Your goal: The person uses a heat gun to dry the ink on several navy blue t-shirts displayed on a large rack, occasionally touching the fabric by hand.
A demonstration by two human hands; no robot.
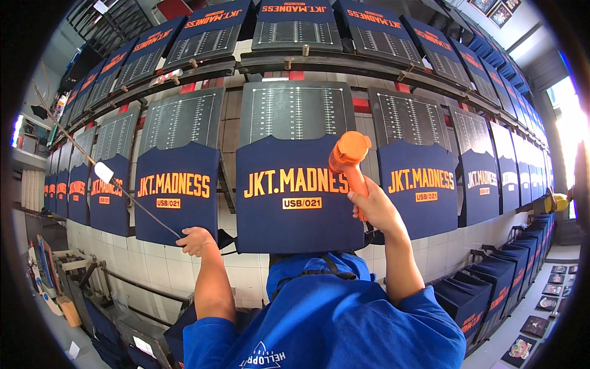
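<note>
My right hand (376, 206) is wrapped round the handle of an orange hand-held dryer (351, 150), raised over the right part of a dark navy shirt panel (276, 227). That panel lies on a black board (270, 111) with white ruled marks, straight ahead of me, and carries orange print. To the left, my closed left hand (196, 241) grips the lower end of a thin cord (144, 210), by the lower corner of the neighbouring navy panel (178, 224). A white fitting (103, 171) sits along the cord, which runs up to the far left.
Similar printed panels on boards stretch left and right, including one close on the right (418, 218). A second row (295, 34) stands behind a dark metal rail (264, 66). More panels (461, 295) stand at the lower right. A person's arm (551, 198) shows at the far right.
</note>
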